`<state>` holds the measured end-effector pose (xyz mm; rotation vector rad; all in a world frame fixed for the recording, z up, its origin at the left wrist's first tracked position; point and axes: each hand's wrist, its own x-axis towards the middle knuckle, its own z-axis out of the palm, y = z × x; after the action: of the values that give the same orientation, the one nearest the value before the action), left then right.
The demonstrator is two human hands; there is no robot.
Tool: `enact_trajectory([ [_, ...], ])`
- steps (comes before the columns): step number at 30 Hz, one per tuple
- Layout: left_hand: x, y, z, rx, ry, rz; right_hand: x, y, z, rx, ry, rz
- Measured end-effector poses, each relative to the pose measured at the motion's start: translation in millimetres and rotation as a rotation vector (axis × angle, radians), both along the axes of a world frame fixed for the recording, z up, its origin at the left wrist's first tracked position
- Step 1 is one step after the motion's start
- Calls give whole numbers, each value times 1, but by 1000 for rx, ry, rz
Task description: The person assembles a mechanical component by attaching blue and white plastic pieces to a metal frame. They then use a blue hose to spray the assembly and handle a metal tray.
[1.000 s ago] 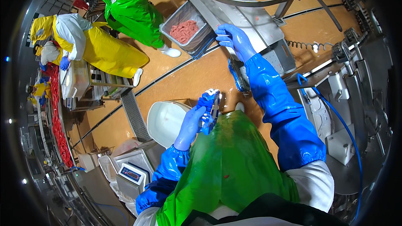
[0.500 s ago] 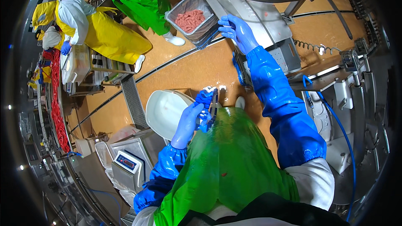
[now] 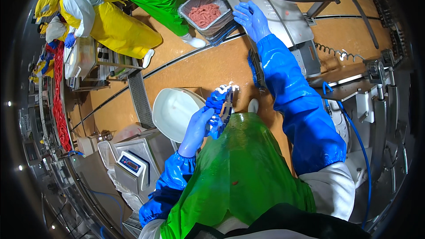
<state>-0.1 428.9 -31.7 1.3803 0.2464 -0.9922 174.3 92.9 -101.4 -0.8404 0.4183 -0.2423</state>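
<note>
My left hand is closed around a shiny, crumpled blue thing with a dark, ridged strip along one side. What kind of thing it is, I cannot make out. It hangs in front of my green apron, beside a white tub. My right hand is stretched far forward with its fingers extended and nothing in it. It is over the near left edge of a steel table, close to a lined crate of ground meat. Both hands wear blue gloves and sleeves.
A scale stands at the lower left. Two co-workers, in a yellow apron and a green apron, stand ahead to the left. On the right are a steel machine and a blue hose. A floor drain crosses the floor.
My right hand has reached a little farther forward, still with fingers extended. My left hand keeps its grip on the blue thing. The whole view has shifted slightly.
</note>
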Motion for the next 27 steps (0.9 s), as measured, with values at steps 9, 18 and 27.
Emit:
enact_trajectory([
  [9,-8,3,12,-23,-1,16,26,18,-29,164,-85,11],
  [18,-24,19,0,-22,36,83,4,43,-101,300,-15,47],
  [27,-19,20,-8,-7,66,101,-35,44,-131,234,125,128],
])
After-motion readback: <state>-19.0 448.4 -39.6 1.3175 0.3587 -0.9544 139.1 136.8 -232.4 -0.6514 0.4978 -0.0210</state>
